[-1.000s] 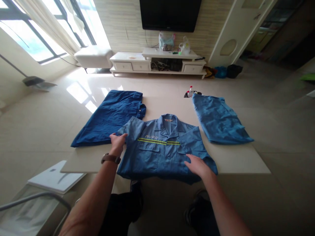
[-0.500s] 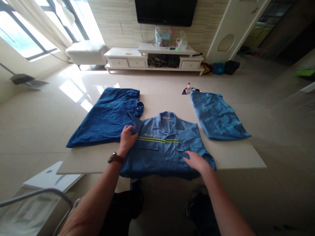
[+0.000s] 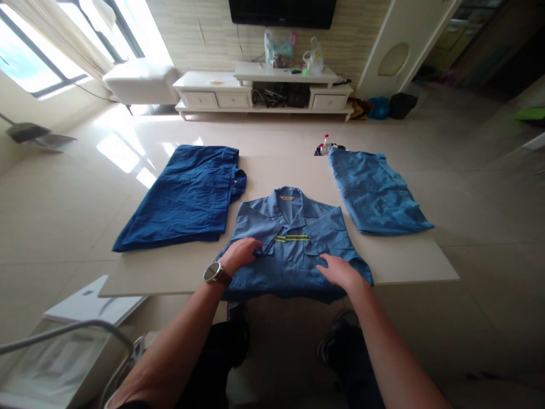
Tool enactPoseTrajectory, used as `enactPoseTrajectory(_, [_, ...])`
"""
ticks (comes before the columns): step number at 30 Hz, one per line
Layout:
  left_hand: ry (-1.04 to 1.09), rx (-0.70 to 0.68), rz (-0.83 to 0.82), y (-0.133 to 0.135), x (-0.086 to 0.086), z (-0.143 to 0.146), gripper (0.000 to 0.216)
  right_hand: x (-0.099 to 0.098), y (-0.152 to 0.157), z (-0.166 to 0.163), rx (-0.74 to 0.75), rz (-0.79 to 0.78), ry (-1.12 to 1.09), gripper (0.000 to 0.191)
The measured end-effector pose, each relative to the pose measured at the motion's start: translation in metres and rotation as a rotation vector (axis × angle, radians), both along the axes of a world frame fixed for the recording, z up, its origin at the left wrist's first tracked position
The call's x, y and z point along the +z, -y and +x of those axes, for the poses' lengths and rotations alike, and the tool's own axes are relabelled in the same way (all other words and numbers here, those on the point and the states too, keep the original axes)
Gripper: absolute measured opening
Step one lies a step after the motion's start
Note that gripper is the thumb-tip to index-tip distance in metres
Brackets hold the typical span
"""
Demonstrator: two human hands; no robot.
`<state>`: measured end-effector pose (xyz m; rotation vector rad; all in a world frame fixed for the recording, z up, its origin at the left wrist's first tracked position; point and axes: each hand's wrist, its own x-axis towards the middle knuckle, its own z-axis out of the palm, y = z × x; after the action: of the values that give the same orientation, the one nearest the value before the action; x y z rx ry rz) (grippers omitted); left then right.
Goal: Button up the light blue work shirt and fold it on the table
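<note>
A blue work shirt lies face up on the pale table, collar pointing away from me, with yellow-green stripes across the chest. Both of its sleeves are folded inward over the front. My left hand, wearing a wristwatch, is closed with curled fingers at the sleeve folded over the shirt's left side; its fingertips are partly hidden. On the shirt's right side, by the pocket flap, my right hand rests with thumb and fingers apart, gripping nothing.
A folded dark blue garment lies on the table's left, and a folded lighter blue garment on its right. Beyond the table stand a bottle with a red cap and a white TV cabinet. A white box sits at lower left.
My left hand has moved right, bringing the left sleeve inward over the chest, where it now covers the lettering and part of the stripe. My right hand has stayed nearly in place.
</note>
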<state>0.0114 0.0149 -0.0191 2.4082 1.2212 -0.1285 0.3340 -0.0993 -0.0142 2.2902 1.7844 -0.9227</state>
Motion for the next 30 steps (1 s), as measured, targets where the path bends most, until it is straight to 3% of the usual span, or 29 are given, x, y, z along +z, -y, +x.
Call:
enactPoseTrajectory(8, [-0.012,0.019,-0.095,-0.001,0.002,-0.007,0.042,0.0,0.0,0.001,0.011,-0.02,0.012,0.055])
enactPoseTrajectory(13, [-0.038,0.036,-0.122,0.012,0.007,0.001,0.097,-0.003,0.001,-0.001,-0.02,-0.036,0.005,0.061])
enactPoseTrajectory(19, [-0.205,0.052,-0.291,0.02,-0.004,0.012,0.128,0.001,-0.005,-0.003,0.012,-0.176,0.002,0.068])
enactPoseTrajectory(26, [-0.202,0.041,-0.276,0.007,-0.014,0.014,0.133,0.019,-0.015,-0.01,0.05,-0.26,0.041,0.069])
enactPoseTrajectory(30, [-0.144,0.042,-0.225,0.004,-0.012,0.014,0.115,0.02,-0.015,-0.011,0.071,-0.236,0.057,0.067])
